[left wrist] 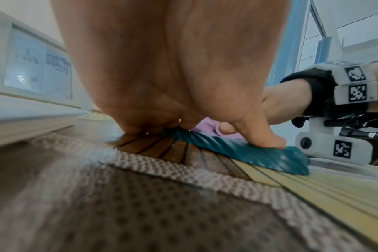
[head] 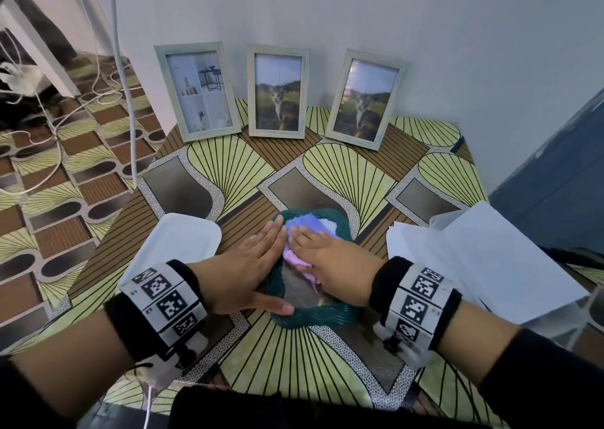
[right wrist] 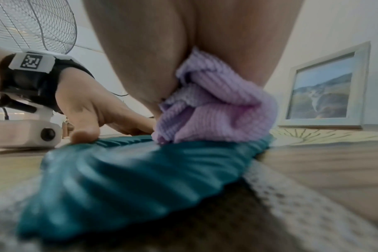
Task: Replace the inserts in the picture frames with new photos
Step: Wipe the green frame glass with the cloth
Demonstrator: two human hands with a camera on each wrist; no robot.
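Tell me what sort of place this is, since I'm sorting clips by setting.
Probably a plain indoor room used as a makeshift recording spot: a table under patterned vinyl stands against a bare wall, loose cables trail over the floor, and a pedestal fan stands nearby.

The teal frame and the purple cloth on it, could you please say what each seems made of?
Teal frame: probably moulded plastic, semi-gloss; its ribbed rim shows soft highlights. Its pane reflects, so glass or clear plastic. Purple cloth: ribbed, matte fabric, perhaps microfibre, bunched in soft folds.
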